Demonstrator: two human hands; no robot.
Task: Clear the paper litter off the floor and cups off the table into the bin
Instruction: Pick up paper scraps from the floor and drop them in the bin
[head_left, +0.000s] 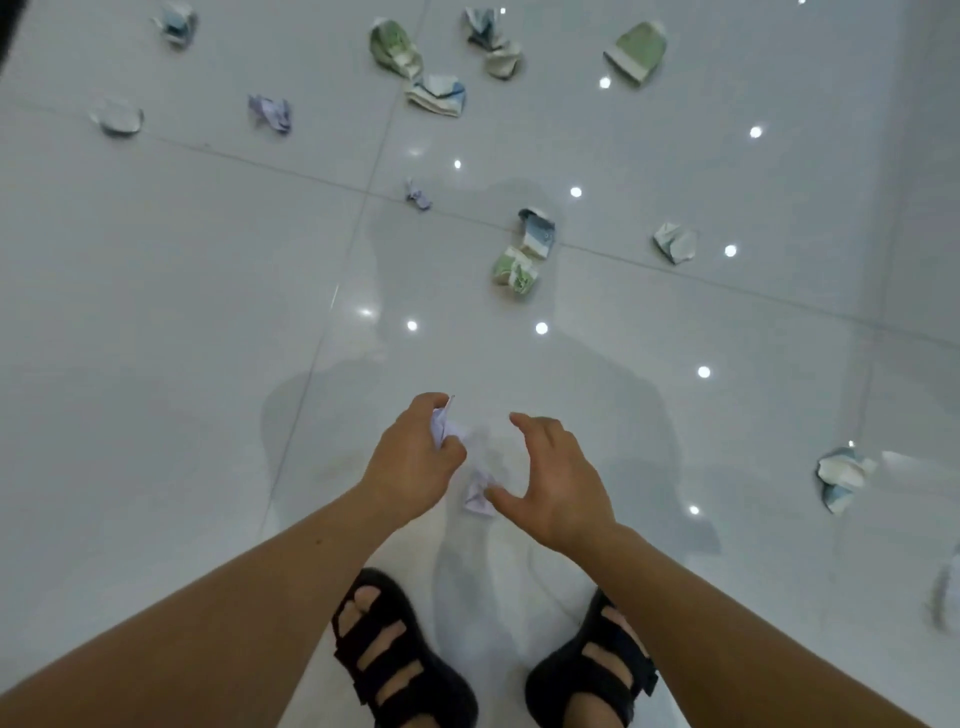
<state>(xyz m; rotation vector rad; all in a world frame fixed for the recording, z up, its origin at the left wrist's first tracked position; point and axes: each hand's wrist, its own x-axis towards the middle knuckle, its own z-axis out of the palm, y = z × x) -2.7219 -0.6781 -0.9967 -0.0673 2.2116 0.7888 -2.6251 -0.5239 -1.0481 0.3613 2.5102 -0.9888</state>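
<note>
I look down at a glossy white tiled floor. My left hand grips a small crumpled pale purple paper. My right hand hovers with fingers spread over another crumpled purple paper beside its thumb; whether the thumb touches it I cannot tell. Several crumpled papers lie ahead: a green one touching a blue one, a white one, a small purple one, and one at the right. No bin, table or cups are in view.
More crumpled wads lie at the top: green, blue-white, green, purple, a pale one. My feet in black sandals stand just behind my hands. Ceiling lights reflect as bright dots on the tiles.
</note>
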